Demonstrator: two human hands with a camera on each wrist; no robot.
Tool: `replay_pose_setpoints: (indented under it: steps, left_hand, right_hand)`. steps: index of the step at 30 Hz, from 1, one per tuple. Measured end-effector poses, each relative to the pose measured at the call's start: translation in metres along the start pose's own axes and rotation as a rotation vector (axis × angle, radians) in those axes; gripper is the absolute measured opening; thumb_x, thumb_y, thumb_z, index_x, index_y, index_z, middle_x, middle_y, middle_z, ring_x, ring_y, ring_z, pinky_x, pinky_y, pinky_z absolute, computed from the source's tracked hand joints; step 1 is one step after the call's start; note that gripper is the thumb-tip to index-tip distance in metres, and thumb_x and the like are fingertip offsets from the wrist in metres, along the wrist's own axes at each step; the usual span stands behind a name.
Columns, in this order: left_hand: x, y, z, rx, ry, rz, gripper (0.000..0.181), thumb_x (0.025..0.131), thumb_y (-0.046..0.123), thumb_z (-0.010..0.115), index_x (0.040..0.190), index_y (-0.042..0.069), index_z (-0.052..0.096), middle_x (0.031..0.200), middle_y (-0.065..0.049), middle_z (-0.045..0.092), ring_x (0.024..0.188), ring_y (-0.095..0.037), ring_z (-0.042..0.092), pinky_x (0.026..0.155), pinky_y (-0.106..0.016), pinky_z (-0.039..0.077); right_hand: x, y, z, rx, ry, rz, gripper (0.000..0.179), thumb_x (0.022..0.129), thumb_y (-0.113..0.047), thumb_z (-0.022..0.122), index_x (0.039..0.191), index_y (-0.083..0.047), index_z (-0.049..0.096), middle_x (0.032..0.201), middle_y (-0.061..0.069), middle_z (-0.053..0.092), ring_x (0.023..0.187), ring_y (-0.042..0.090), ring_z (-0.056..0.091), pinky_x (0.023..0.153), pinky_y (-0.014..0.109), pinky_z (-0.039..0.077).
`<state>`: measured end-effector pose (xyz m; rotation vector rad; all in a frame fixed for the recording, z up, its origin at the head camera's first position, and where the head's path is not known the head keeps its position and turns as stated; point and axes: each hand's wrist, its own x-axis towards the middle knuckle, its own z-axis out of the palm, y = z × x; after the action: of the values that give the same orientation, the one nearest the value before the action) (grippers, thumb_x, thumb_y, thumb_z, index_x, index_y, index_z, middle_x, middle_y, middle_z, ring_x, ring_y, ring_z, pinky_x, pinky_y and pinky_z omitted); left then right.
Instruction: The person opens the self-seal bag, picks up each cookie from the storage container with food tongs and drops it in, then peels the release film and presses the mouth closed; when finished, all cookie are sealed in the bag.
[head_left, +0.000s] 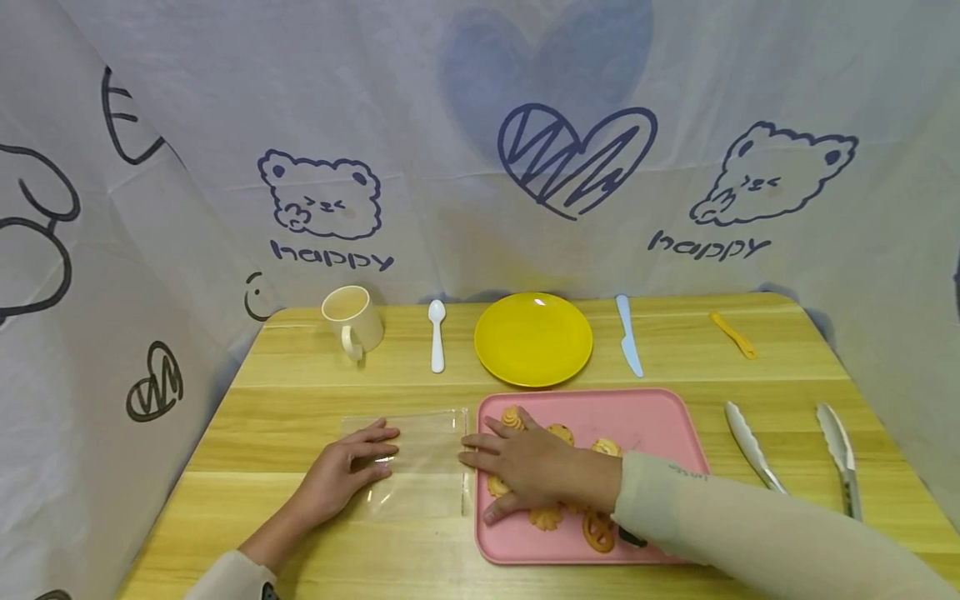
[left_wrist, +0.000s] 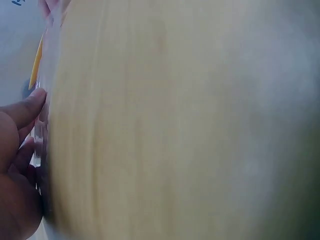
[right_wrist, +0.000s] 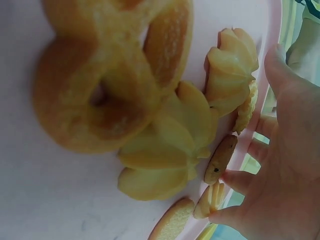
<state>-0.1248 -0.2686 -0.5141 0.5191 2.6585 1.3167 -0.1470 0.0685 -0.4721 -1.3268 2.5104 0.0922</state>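
Observation:
A clear plastic bag (head_left: 427,475) lies flat on the table. My left hand (head_left: 337,475) rests on its left part, fingers relaxed and pointing right; the left wrist view shows the thumb (left_wrist: 32,102) at the plastic. To the right is a pink tray (head_left: 660,421) of assorted cookies, among them a pretzel-shaped cookie (head_left: 598,532) and a flower-shaped cookie (head_left: 546,518). Over the tray's left side my right hand (head_left: 532,467) is spread palm down, with fingertips crossing the left rim. Some cookies are hidden beneath it. Whether its fingertips touch a cookie (right_wrist: 220,160) I cannot tell.
Along the back stand a cream mug (head_left: 360,321), a white spoon (head_left: 437,333), a yellow plate (head_left: 534,340), a light-blue knife (head_left: 628,337) and a small orange utensil (head_left: 732,335). Metal tongs (head_left: 843,450) lie right of the tray, partly behind my right sleeve. A printed cloth (head_left: 450,208) hangs behind.

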Motion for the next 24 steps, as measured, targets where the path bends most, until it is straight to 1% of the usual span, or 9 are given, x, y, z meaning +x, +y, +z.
replay_pose_setpoints:
  steps: [8,13,16,20,21,22,24]
  left_hand:
    - [0.0009,0.0030,0.0018,0.014,0.059,-0.021,0.024,0.090,0.008,0.078,0.114,0.013,0.079,0.137,0.002,0.067,0.146,-0.027,0.044,0.108,-0.003,0.028]
    - [0.0021,0.0033,0.0026,0.003,0.083,-0.043,0.021,0.090,0.009,0.078,0.109,0.016,0.080,0.133,0.004,0.069,0.144,-0.026,0.047,0.109,-0.004,0.029]
    - [0.0030,0.0035,0.0019,-0.034,0.098,-0.073,0.016,0.091,0.011,0.078,0.104,0.019,0.080,0.129,0.005,0.071,0.143,-0.025,0.049,0.109,-0.005,0.029]
    - [0.0048,0.0055,-0.0014,-0.109,0.106,-0.112,0.014,0.092,0.007,0.075,0.103,0.016,0.080,0.123,0.003,0.074,0.141,-0.025,0.052,0.106,-0.006,0.035]
    - [0.0051,0.0061,-0.0022,-0.115,0.106,-0.116,0.014,0.093,0.007,0.075,0.104,0.015,0.080,0.121,0.002,0.074,0.140,-0.026,0.052,0.107,-0.008,0.037]
    - [0.0052,0.0066,-0.0028,-0.114,0.101,-0.119,0.015,0.093,0.007,0.075,0.105,0.014,0.080,0.121,0.002,0.075,0.140,-0.026,0.052,0.109,-0.012,0.039]
    - [0.0051,0.0079,-0.0032,-0.101,0.087,-0.113,0.018,0.092,0.009,0.076,0.109,0.014,0.079,0.122,0.001,0.074,0.141,-0.028,0.051,0.114,-0.024,0.041]
  right_hand:
    - [-0.0002,-0.0009,-0.0010,-0.003,0.000,0.000,0.090,0.089,-0.082,0.045,0.163,-0.033,0.030,0.170,-0.009,0.025,0.156,0.030,0.025,0.123,0.065,0.021]
    - [-0.0005,-0.0015,-0.0016,-0.018,0.005,0.001,0.089,0.090,-0.082,0.045,0.162,-0.032,0.031,0.169,-0.008,0.026,0.155,0.030,0.026,0.123,0.065,0.022]
    - [-0.0006,-0.0015,-0.0019,-0.019,0.004,0.000,0.089,0.090,-0.082,0.045,0.162,-0.032,0.031,0.169,-0.008,0.026,0.155,0.030,0.026,0.123,0.065,0.022]
    - [-0.0010,-0.0013,-0.0027,-0.006,0.004,-0.004,0.088,0.090,-0.081,0.045,0.162,-0.033,0.031,0.169,-0.008,0.027,0.155,0.030,0.027,0.122,0.065,0.023]
    - [-0.0011,-0.0013,-0.0029,-0.002,0.004,-0.005,0.088,0.090,-0.081,0.046,0.162,-0.033,0.031,0.169,-0.008,0.027,0.155,0.030,0.027,0.122,0.065,0.023]
    - [-0.0012,-0.0014,-0.0031,0.001,0.004,-0.005,0.088,0.090,-0.081,0.046,0.162,-0.033,0.031,0.169,-0.008,0.027,0.155,0.030,0.027,0.122,0.065,0.023]
    - [-0.0013,-0.0015,-0.0034,0.001,0.004,-0.005,0.088,0.090,-0.081,0.046,0.162,-0.033,0.031,0.169,-0.008,0.028,0.155,0.030,0.027,0.122,0.065,0.023]
